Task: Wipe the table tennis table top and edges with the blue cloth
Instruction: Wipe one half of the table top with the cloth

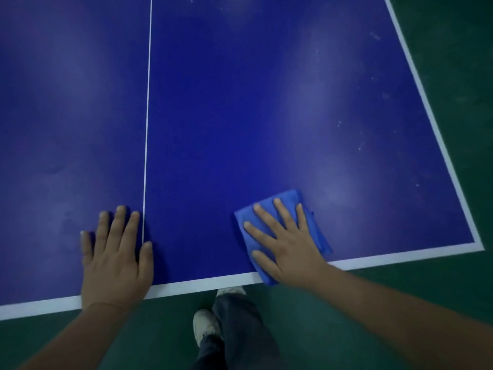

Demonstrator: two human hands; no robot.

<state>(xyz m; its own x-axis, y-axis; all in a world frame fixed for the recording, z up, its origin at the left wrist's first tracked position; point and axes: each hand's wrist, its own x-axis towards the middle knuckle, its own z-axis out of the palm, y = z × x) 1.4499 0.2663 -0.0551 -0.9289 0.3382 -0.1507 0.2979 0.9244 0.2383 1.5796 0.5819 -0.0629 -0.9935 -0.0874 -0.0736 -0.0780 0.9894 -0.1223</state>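
Observation:
The dark blue table tennis table [240, 102] fills most of the view, with a thin white centre line and white border stripes along the near and right edges. A folded blue cloth [314, 231] lies on the top close to the near edge, right of the centre line. My right hand [285, 241] presses flat on the cloth with fingers spread straight. Flat on the bare table top, my left hand [114, 252] rests just left of the centre line, its wrist over the near edge stripe.
Pale smears and small specks show on the right half of the table top, mostly toward the right edge. Green floor [440, 284] surrounds the table. My legs and pale shoes [205, 327] stand just below the near edge.

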